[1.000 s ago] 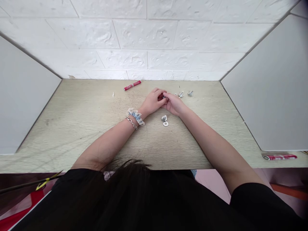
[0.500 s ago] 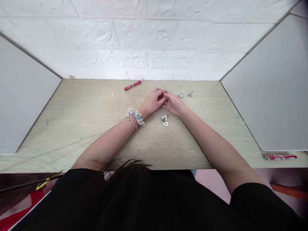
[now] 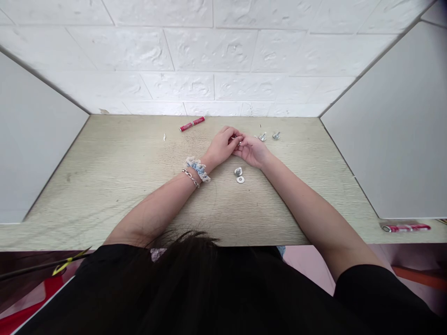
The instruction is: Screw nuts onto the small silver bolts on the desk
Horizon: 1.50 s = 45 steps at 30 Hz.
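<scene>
My left hand (image 3: pixel 223 146) and my right hand (image 3: pixel 252 150) meet above the middle of the wooden table (image 3: pixel 115 167). Their fingers are bent together around something small and silvery, mostly hidden between the fingertips. Nearer to me, below the hands, lie a metal bolt with a washer (image 3: pixel 238 171) and a flat washer (image 3: pixel 240 179), side by side. Just past my right hand sits a bolt with its shank up (image 3: pixel 262 137), and another such bolt (image 3: pixel 276 135) stands to its right.
A red tube (image 3: pixel 192 124) lies near the white brick wall (image 3: pixel 188 51), with a small white scrap (image 3: pixel 164 137) left of it. Another red tube (image 3: pixel 407 228) rests at the right front edge. Grey panels flank the table on both sides.
The fingers of my right hand have shifted slightly and now look more curled, palm turned up a little more. The loose parts on the table have not moved.
</scene>
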Available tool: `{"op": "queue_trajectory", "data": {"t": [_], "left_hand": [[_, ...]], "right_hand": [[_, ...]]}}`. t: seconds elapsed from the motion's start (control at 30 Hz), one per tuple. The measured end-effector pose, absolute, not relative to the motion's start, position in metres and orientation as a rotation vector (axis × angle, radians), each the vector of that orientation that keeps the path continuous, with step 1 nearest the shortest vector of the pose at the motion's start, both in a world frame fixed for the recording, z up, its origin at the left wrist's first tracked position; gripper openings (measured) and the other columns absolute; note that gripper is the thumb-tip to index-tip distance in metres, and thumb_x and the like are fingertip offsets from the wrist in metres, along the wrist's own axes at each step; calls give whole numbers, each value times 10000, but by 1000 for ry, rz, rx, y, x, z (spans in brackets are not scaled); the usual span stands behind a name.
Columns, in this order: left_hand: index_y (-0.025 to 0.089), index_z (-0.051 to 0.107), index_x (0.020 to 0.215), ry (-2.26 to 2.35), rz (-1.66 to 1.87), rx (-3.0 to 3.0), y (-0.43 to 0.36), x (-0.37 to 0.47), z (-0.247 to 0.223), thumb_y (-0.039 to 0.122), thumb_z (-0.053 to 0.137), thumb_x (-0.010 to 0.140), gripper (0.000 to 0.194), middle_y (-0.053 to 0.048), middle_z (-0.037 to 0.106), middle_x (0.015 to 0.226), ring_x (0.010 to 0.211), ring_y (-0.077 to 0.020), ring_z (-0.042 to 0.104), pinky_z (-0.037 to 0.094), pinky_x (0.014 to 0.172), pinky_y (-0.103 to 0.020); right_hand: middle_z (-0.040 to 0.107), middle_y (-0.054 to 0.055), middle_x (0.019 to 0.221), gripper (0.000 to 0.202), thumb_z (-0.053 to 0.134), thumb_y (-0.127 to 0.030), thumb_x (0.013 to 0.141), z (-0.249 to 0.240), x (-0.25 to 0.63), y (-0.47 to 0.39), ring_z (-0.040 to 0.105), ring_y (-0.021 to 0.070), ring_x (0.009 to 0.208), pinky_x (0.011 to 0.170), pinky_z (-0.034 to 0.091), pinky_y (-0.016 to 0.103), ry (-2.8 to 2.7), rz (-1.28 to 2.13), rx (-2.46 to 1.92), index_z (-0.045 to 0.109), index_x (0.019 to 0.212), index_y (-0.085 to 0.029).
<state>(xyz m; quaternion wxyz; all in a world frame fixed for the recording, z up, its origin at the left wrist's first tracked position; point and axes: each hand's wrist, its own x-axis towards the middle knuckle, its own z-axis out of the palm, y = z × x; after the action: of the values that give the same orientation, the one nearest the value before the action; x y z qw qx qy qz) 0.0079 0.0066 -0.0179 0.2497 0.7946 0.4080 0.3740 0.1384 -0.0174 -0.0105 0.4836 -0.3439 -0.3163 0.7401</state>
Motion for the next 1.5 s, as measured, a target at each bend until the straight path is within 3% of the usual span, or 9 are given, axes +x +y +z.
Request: {"op": "queue_trajectory", "data": {"t": [0.57,0.83,1.03,1.5], "left_hand": [[180,592,900,1214,1024,2081,8,8,-17,241,480,914,129,-44,646,974,937,-154,580,472,887,-310],[186,618,912,1134,1051,2185,10,7,-19,154,432,905,189,-43,635,1016,1003,-152,566,445,949,-306],[179,621,967,1104,1041,2203,7,7,-17,57,390,836,292,-49,615,1073,1041,-147,558,434,982,-307],[156,629,953,1132,1023,2190,7,7,-18,165,531,864,133,-58,599,1054,965,-146,564,467,900,-294]], "right_hand": [[664,1,809,252,478,1,763,-9,136,-19,635,98,783,789,546,244,-823,1776,-888,571,940,-152],[657,-1,775,271,445,-16,755,-12,137,-17,634,112,736,749,546,258,-801,1793,-870,558,956,-159],[642,7,710,159,398,-76,836,-9,137,-17,627,111,688,701,548,245,-719,1801,-897,534,875,-149],[677,52,806,243,327,-205,967,-11,138,-14,664,132,751,728,569,277,-670,1812,-911,552,941,-120]]}}
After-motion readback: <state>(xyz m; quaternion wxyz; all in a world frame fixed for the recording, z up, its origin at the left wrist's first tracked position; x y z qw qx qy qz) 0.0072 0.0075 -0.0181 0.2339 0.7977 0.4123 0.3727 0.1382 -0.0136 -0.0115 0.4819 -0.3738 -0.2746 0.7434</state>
